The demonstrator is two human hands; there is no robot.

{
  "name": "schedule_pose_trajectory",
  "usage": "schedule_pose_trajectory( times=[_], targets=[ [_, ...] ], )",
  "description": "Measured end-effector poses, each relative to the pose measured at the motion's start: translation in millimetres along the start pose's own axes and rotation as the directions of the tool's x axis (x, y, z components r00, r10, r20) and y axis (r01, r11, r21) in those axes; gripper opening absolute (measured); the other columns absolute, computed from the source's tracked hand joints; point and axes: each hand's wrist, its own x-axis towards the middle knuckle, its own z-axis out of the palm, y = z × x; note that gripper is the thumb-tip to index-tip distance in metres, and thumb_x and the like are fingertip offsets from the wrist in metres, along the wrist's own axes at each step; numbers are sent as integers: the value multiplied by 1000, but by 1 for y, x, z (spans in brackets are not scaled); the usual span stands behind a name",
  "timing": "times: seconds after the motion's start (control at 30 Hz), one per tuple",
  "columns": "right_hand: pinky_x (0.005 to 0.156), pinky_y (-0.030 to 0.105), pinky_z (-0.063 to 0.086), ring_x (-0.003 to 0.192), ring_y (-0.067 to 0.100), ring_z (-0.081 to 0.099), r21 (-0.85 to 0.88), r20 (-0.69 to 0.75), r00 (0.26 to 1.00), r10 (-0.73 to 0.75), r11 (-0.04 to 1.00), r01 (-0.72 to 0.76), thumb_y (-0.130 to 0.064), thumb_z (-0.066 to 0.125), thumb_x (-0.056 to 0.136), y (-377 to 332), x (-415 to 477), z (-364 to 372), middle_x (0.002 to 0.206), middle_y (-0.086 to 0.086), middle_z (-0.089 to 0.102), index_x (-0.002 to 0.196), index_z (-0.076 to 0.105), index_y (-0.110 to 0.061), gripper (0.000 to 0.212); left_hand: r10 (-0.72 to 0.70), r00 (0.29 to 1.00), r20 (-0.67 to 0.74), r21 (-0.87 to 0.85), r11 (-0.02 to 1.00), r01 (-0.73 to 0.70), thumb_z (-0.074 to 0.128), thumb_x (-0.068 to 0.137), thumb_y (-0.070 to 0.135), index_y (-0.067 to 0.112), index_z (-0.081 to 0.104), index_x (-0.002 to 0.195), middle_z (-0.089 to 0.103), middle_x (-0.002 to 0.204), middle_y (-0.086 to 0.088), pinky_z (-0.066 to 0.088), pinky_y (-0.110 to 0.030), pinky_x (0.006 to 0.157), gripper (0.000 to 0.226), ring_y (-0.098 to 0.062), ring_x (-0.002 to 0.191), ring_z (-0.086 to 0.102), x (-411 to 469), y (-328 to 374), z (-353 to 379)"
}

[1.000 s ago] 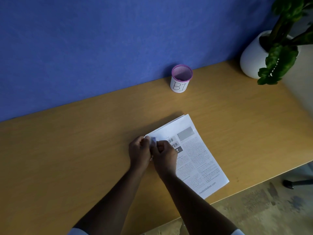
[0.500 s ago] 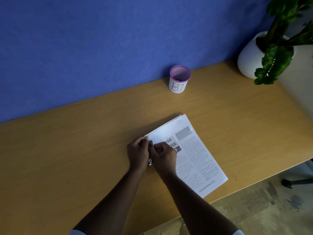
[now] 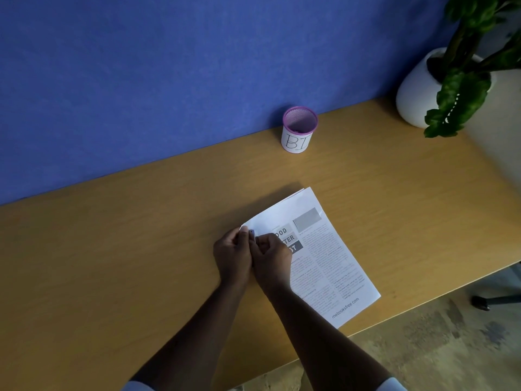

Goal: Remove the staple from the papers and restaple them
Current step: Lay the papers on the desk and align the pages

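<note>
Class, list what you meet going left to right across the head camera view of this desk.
left hand → right hand → purple-rimmed mesh cup → white plant pot. The papers stretch from under the hands to past the cup, so they are left out.

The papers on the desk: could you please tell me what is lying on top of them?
Only the two hands: the left hand and right hand pinch the papers at their left corner. They cover that spot, so the staple cannot be seen.
</note>
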Motion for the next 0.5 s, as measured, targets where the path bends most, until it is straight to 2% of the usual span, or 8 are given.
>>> schedule_pose_trajectory(
  times=[0.17,0.3,0.4,0.5],
  targets=[
    [46,11,39,58,-8,64,-9,3,1000,3,1000,-3,-50,73,98,0,-1,0,58,-15,66,76,68,-20,37,5,1000,-15,29,1000,-5,64,97,28,5,67,66,76,65,-11,48,-31,62,38,-8,59,57,1,-1,1],
    [50,21,44,59,-6,63,0,-7,1000,5,1000,-5,-50,73,98,1,-3,1,59,-13,66,78,68,-19,38,-5,1000,-15,68,998,6,67,102,18,16,61,58,67,55,6,44,-26,58,44,2,53,51,2,-1,2],
    [50,22,44,60,-5,63,10,-21,1000,1,1000,-1,-50,72,98,2,-4,2,58,-13,65,77,67,-19,38,-19,999,-26,65,998,21,67,104,13,9,64,61,70,59,-5,45,-27,58,43,-2,54,52,2,0,3],
    [54,26,48,64,-5,65,20,-13,1000,7,1000,-7,-48,72,99,1,-4,2,61,-14,66,79,68,-19,35,-33,999,-36,74,997,36,68,104,12,6,64,62,69,58,-6,43,-27,55,42,-3,53,50,2,1,3]
  ],
)
